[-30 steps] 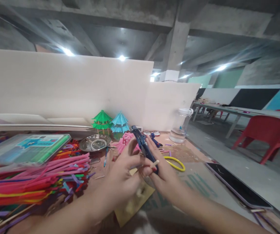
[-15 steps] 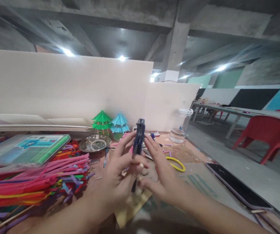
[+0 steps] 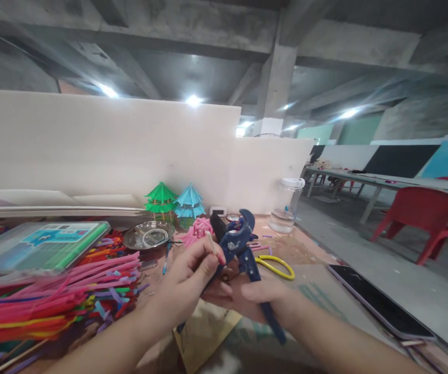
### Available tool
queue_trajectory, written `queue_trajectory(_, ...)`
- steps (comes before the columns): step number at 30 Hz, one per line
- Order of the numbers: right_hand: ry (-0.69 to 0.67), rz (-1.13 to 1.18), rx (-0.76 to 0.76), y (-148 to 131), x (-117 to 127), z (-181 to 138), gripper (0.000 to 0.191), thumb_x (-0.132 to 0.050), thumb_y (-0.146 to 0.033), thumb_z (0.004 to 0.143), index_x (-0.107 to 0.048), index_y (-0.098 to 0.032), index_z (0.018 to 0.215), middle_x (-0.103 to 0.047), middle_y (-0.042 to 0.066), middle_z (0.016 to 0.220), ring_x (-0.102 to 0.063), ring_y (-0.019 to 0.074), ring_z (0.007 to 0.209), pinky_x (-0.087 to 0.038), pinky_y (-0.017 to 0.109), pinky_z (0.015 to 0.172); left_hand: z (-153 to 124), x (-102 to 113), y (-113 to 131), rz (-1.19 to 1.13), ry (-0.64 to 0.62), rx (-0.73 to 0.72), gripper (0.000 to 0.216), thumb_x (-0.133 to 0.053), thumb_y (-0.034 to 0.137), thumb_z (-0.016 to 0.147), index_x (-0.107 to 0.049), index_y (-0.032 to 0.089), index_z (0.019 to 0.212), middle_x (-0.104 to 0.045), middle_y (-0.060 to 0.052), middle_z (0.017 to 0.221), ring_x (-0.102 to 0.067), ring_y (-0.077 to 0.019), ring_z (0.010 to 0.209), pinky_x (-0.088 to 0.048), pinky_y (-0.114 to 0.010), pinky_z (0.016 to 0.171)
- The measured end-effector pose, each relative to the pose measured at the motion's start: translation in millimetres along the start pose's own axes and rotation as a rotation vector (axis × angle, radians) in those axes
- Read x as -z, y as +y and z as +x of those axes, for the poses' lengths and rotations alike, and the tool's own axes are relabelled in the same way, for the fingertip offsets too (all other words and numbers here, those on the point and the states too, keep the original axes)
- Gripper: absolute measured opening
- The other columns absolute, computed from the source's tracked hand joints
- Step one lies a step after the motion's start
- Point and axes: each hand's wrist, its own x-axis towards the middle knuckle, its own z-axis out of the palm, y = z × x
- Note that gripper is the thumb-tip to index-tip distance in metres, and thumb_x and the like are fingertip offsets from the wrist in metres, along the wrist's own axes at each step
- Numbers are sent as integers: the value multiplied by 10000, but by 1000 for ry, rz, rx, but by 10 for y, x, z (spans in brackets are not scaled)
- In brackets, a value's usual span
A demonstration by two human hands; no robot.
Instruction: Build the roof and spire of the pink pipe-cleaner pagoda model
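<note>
My right hand point(image 3: 255, 298) grips the handles of a dark blue cutting tool point(image 3: 243, 249) with its hooked jaw pointing up. My left hand point(image 3: 188, 280) pinches a short pale wooden stick point(image 3: 210, 242) between thumb and fingers and holds it at the tool's jaw. Both hands are above a piece of brown cardboard point(image 3: 204, 335) on the table.
A pile of coloured straws point(image 3: 52, 296) and a green-lidded plastic box point(image 3: 40, 244) lie at left. Behind are a metal dish point(image 3: 148, 236), green point(image 3: 160, 197) and blue point(image 3: 188, 200) straw models, and a clear jar point(image 3: 286, 210). Yellow-handled scissors point(image 3: 276, 265) and a phone point(image 3: 380, 301) lie at right.
The blue tool has turned from upright and edge-on to side-on with its jaw open. My right hand now wraps its handles, and my left hand has brought the stick up to the jaw.
</note>
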Motion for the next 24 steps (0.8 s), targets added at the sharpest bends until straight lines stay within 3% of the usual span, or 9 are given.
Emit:
queue_trajectory(4, 108, 30, 74, 81, -162, 63, 460, -786, -322, 553, -650, -230, 982, -681, 72, 1126, -556, 289, 1178, -279, 495, 1120, -57, -43, -41, 220, -12, -107, 369, -472, 534, 922, -556, 201, 786, -546, 0, 748, -503, -144, 708, -435, -252, 668)
queue_trajectory(9, 210, -147, 81, 152, -45, 28, 469, -780, -341, 599, -633, -221, 1028, -673, 67, 1118, -565, 275, 1144, -311, 480, 1087, -48, -51, -59, 463, 17, -280, 311, -463, 413, 951, -608, 215, 760, -584, -33, 802, -504, -198, 869, -426, -311, 818)
queue_trajectory(15, 238, -278, 119, 195, 76, -46, 425, -768, -373, 668, -621, -210, 1032, -665, 50, 1060, -585, 249, 1065, -375, 448, 1029, -16, -17, 12, 285, -86, -120, 369, -482, 513, 921, -617, 208, 765, -602, -33, 822, -569, -175, 789, -474, -289, 729)
queue_trajectory(18, 276, -457, 79, 71, 113, -88, 394, -716, -399, 731, -623, -200, 1057, -667, 59, 1025, -600, 243, 1019, -420, 433, 980, 27, 80, 156, 239, -17, -97, 373, -543, 546, 878, -628, 204, 755, -652, -73, 976, -609, -217, 949, -493, -331, 819)
queue_trajectory(20, 400, -628, 125, -44, 158, -108, 352, -672, -428, 764, -616, -198, 1025, -670, 65, 983, -614, 242, 958, -456, 432, 931, 54, 158, 252, 276, 70, -116, 354, -578, 530, 861, -635, 201, 746, -671, -82, 1008, -606, -235, 1023, -494, -336, 848)
queue_trajectory(24, 600, -1217, 356, -256, 248, -131, 294, -594, -338, 826, -557, -197, 1082, -655, 95, 1016, -608, 249, 939, -481, 435, 880, 71, 256, 353, 400, 76, -85, 258, -557, 418, 891, -678, 195, 846, -687, -23, 771, -634, -163, 731, -503, -263, 675)
